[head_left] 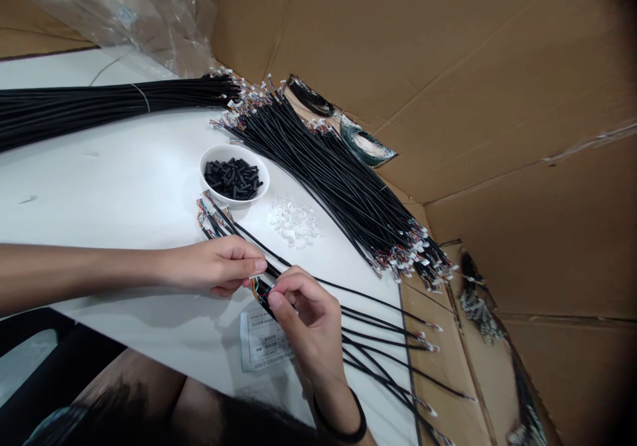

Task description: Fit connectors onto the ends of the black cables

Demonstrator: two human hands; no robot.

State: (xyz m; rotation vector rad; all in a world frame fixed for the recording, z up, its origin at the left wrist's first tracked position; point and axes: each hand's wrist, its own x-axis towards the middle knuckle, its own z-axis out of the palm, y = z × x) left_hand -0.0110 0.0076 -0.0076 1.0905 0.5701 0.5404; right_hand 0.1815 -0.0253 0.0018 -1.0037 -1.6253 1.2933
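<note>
My left hand [226,265] pinches the small connector end of a cable, where thin coloured wires [255,288] fan out. Close beside it, my right hand [311,313] has thumb and fingers closed on the same cable near the base of those wires; the fingers partly hide the grip. Several loose black cables [368,295] run under and past both hands. Just above them stands a white bowl [265,182] of short black tubes [233,179]. A scattered pile of small white pieces [294,222] lies right of the bowl.
A large bundle of black cables [318,167] lies beyond the bowl, and another bundle [99,107] stretches to the left. A printed label bag [259,343] is beneath my hands. Cardboard walls [448,68] border the white table [124,187]. A clear plastic bag [164,21] sits at the back left.
</note>
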